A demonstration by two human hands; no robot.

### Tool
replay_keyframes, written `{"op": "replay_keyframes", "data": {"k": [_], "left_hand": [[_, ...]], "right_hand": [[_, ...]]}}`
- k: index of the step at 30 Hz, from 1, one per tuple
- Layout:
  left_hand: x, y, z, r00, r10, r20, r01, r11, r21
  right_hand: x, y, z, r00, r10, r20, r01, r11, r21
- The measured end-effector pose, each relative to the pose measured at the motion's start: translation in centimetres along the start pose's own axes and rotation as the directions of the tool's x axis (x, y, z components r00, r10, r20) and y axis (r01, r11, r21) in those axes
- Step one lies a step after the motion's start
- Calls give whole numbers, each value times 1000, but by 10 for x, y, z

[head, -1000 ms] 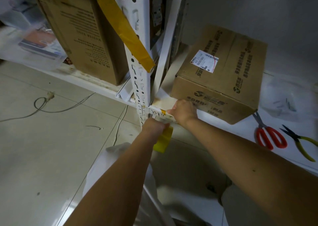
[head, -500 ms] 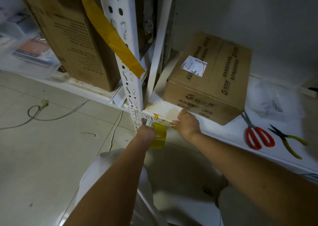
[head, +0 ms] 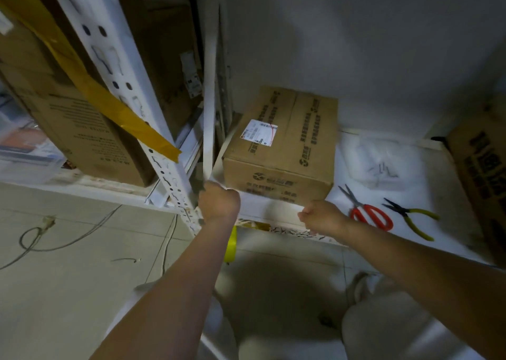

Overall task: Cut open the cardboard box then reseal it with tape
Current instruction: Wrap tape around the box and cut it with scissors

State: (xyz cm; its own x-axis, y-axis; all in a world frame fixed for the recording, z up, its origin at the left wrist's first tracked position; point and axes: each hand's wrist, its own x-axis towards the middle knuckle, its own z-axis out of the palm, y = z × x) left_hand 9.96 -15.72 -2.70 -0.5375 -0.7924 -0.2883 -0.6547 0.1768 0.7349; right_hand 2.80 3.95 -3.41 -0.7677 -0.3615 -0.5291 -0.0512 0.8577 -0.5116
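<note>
A pale tiled floor is seen at the left, with a thin grey cable looped across it. Above it, a white shelf carries a tall brown carton and clear plastic bins at its left end. A strip of yellow tape is stretched diagonally across the carton to a white perforated upright post. Just right of the post's foot, the left hand is closed into a fist at the front left corner of a second white shelf; what it holds cannot be told. A yellow tape end hangs below that corner. The cardboard box, closed and bearing a white shipping label, is placed near the front left corner of this shelf, against a plain grey wall. The right hand is curled at the shelf's front edge, just below the box's front right corner; any grasped object is hidden. Red-handled scissors lie near the front edge to the right of the box, with yellow-handled pliers just beside them and a clear plastic bag behind. Another brown carton is cut off at the right edge.
</note>
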Motion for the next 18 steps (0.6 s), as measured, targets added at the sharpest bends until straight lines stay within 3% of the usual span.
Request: {"op": "replay_keyframes", "data": {"k": [2, 4, 7, 9, 14, 18], "left_hand": [[0, 26, 4, 990, 128, -64, -126, 991, 33], [6, 47, 7, 969, 224, -100, -215, 972, 95], [18, 67, 13, 957, 288, -38, -270, 929, 254], [28, 75, 17, 960, 276, 43, -272, 891, 363], [52, 77, 25, 964, 152, 218, -229, 892, 390], [46, 76, 25, 973, 137, 187, -193, 924, 330]], "right_hand": [[1, 15, -18, 985, 170, 38, -174, 958, 229], [5, 27, -31, 956, 291, 44, -279, 848, 451], [23, 39, -44, 915, 402, 37, -274, 551, 788], [35, 40, -46, 898, 439, 40, -247, 426, 871], [53, 29, -40, 910, 413, 37, -239, 449, 861], [53, 34, -41, 906, 419, 58, -253, 427, 868]]}}
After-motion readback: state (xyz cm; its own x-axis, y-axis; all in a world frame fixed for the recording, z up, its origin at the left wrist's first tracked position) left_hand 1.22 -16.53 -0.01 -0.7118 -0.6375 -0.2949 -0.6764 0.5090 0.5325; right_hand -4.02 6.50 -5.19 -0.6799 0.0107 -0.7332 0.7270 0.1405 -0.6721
